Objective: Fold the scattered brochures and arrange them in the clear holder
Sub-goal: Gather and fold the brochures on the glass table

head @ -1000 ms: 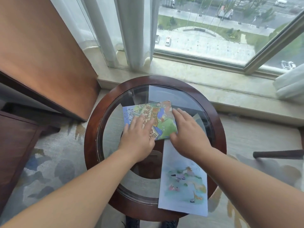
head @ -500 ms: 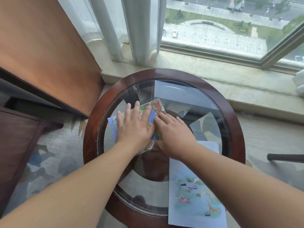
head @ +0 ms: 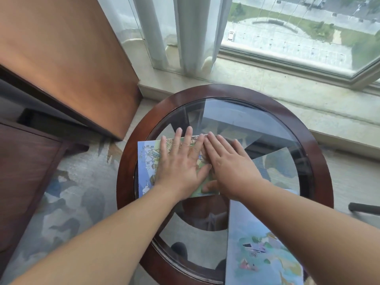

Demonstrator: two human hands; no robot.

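fingers straight, left hand and right hand flat on folded brochure beneath, glass table

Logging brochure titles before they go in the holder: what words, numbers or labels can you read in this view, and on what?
None readable.
Colourful folded brochure under the left hand and right hand: only drawings show; the hands cover the rest.
Pale blue illustrated brochure: pictures, no legible text.
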